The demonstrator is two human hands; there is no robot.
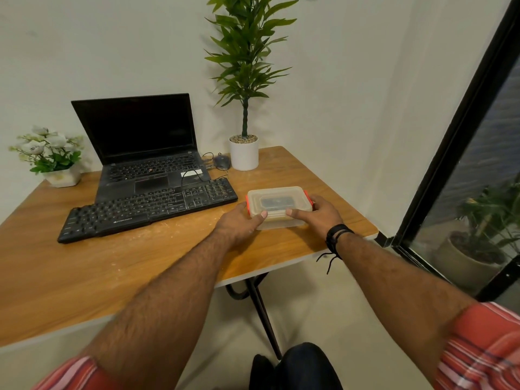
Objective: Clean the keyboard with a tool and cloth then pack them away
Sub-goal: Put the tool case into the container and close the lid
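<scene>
A clear plastic box [277, 198] with orange side clips and its lid on stands on the wooden table [118, 266], right of a black keyboard [149, 208]. A dark object shows dimly through the lid; I cannot tell what it is. My left hand [239, 222] grips the box's left near corner, thumb on the lid. My right hand [319, 213] grips the right side, thumb on the lid's front edge. No loose tool or cloth is in view.
An open black laptop [140, 144] stands behind the keyboard, with a mouse [222, 161] and cables beside it. A tall potted plant [244, 152] is at the back, a white flower pot [60, 175] at the left. The table's right edge is near the box; a glass door [478, 164] stands to the right.
</scene>
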